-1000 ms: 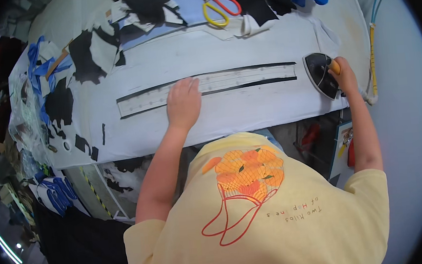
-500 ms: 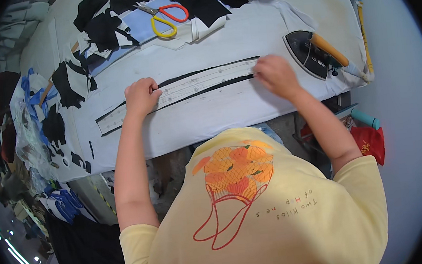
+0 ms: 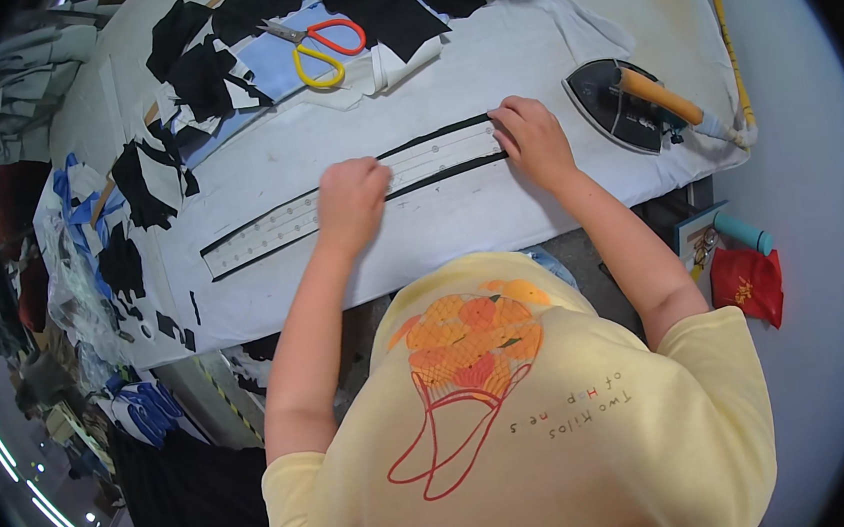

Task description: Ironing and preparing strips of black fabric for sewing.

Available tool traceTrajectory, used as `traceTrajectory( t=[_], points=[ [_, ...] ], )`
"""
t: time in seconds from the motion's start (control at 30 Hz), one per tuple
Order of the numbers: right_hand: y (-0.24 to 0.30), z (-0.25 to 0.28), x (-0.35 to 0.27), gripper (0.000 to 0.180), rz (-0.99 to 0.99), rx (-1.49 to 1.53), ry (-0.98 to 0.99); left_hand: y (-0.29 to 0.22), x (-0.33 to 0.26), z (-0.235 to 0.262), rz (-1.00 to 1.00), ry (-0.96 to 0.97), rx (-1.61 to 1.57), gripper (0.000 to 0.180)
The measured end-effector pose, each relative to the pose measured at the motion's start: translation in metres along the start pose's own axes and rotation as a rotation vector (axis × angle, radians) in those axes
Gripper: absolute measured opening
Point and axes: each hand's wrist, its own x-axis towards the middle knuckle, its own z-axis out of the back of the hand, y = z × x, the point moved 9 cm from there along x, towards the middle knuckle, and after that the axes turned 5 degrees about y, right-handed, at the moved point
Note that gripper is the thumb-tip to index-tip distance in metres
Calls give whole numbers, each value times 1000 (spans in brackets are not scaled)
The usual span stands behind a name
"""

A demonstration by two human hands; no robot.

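Note:
A long white marked strip (image 3: 273, 228), like a paper pattern, lies on a slightly wider black fabric strip (image 3: 439, 173), whose dark edges show along both long sides. My left hand (image 3: 353, 207) is closed over the middle of the two strips, its fingers curled and partly hidden by the back of the hand. At the right end, my right hand (image 3: 537, 145) has bent fingers and thumb closed on the strips' short edge. Both strips lie almost flat, slanting up toward the right, on the white-covered table (image 3: 498, 219).
An iron (image 3: 619, 111) with a wooden handle rests to the right. Scissors (image 3: 318, 52) with one red and one yellow handle lie on blue cloth at the back. Black fabric scraps (image 3: 200, 82) are heaped at the far left. A red pouch (image 3: 748, 287) hangs below the table's right side.
My left hand has slid to the right along the strips, uncovering more of their left part. My right hand stays at the right end, with its fingers in a different position.

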Motion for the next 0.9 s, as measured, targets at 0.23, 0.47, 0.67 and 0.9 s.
traceTrajectory(
  t=[0.23, 0.47, 0.67, 0.9],
  points=[
    [-29, -6, 14, 14, -204, 84, 124, 8, 33, -38, 377, 47, -188, 16],
    [-28, -4, 23, 15, -188, 100, 228, 20, 44, -50, 474, 230, -221, 17],
    [-30, -8, 14, 13, -149, 133, 356, 1, 53, -43, 340, 130, -126, 16],
    [-21, 5, 1, 33, -17, 119, 336, -37, 62, -52, 72, 144, -105, 4]
  ],
)
